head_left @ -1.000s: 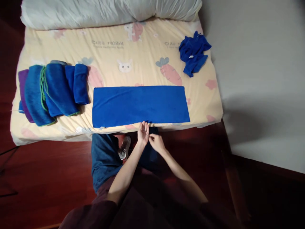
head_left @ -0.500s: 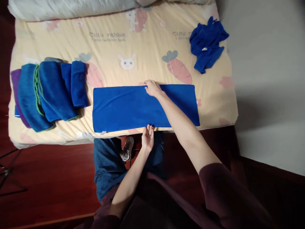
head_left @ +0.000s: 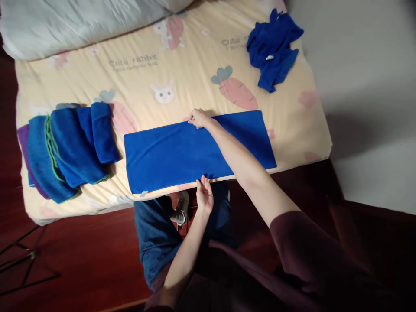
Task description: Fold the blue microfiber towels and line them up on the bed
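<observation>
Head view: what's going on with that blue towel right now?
A person stands at the bed with a blue towel spread flat as a long strip. The right hand pinches its far edge near the middle; the left hand touches the near edge opposite. Folded towels lie overlapping to the left, and a crumpled blue cloth sits at the far right.

Folded towels (head_left: 65, 149), crumpled blue cloth (head_left: 273, 47)

white duvet (head_left: 81, 21): cut off by the top edge
printed text on the sheet (head_left: 133, 63): kinda too blurry to read properly
left hand (head_left: 204, 197): fingertips tucked at the towel's (head_left: 182, 151) near edge, can't tell if pinching
purple cloth (head_left: 24, 138): mostly buried under the folded towels (head_left: 65, 147)
</observation>
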{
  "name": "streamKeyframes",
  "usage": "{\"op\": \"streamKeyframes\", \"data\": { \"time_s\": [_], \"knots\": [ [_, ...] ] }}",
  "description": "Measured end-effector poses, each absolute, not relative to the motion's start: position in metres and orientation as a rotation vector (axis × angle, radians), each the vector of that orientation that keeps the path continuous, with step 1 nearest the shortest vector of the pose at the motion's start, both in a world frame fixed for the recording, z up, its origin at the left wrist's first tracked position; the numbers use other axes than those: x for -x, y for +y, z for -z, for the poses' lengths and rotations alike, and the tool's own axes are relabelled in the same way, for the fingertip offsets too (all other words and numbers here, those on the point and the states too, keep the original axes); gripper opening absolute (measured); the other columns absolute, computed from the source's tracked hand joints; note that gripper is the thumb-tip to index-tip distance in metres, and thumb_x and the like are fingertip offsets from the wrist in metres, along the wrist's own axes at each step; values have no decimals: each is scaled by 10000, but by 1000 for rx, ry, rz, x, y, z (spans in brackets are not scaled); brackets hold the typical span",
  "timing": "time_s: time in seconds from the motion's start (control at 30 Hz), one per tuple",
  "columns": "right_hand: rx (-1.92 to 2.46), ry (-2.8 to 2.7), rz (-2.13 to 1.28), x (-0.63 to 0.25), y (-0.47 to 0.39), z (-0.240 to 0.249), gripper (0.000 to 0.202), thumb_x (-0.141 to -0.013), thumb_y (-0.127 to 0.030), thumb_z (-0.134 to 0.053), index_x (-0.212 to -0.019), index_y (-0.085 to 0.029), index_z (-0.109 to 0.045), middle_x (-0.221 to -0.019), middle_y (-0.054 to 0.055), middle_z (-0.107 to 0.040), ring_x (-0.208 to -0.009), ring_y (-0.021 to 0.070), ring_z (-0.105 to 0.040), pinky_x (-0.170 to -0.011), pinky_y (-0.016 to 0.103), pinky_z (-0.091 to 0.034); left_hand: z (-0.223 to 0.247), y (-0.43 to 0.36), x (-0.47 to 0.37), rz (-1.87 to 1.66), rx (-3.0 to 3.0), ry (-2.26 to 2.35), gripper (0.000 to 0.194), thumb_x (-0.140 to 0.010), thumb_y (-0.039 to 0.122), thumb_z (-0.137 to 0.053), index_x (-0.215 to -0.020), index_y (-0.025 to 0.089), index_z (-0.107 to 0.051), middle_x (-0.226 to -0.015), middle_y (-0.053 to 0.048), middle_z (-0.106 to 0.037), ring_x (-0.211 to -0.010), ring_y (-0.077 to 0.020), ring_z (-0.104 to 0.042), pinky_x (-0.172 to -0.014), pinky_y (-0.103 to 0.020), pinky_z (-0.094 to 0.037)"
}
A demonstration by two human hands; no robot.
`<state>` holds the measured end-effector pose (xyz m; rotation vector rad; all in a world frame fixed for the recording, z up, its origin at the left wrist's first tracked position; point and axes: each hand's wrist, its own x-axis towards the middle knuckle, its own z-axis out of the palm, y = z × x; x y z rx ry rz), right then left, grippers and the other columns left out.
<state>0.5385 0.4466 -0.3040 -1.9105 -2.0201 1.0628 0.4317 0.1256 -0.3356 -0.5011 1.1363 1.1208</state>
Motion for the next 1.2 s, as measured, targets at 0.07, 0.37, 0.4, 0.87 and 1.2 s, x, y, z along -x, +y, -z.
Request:
{"op": "streamKeyframes", "data": {
  "time_s": [0.07,0.37,0.4,0.87,1.2],
  "knots": [
    [1882,-1959,-1119,-539,447,304,169,-994,-197,-688,-1056,-93,-806,-825,100,-750,-736,203,-744,-862,394,-656,335,128,-431,-1129,509,1145,308,-1139,241,-485,-1342,187,-709,-1344,-107,-762,-1239,-161,-750,-954,-183,-660],
    [1805,-1591,-1255,-541,466,289,213,-804,-159,-858,-997,-99,-792,-710,77,-717,-729,236,-722,-861,434,-684,330,123,-430,-1122,435,1196,315,-1120,210,-479,-1342,190,-700,-1364,-116,-754,-1361,-192,-686,-1019,-222,-649],
    [1800,-1577,-1264,-541,468,288,209,-806,-169,-854,-993,-104,-788,-705,77,-716,-735,244,-725,-865,445,-689,330,121,-430,-1120,426,1198,317,-1117,207,-476,-1343,191,-699,-1364,-119,-753,-1369,-200,-681,-1017,-233,-653],
    [1659,-1475,-1397,-542,460,278,363,-823,-216,-907,-1115,-73,-744,-801,82,-709,-808,257,-758,-859,464,-716,337,110,-427,-1114,351,1192,252,-1075,246,-554,-1257,218,-726,-1333,-96,-772,-1356,-215,-689,-894,-228,-674],
    [1452,-1450,-1395,-562,431,210,510,-688,-246,-1024,-1063,-134,-698,-814,56,-737,-882,255,-752,-857,435,-687,296,102,-402,-1270,46,1156,82,-970,165,-726,-898,189,-694,-959,-22,-744,-830,-86,-718,-678,-167,-523]
  ]
}}
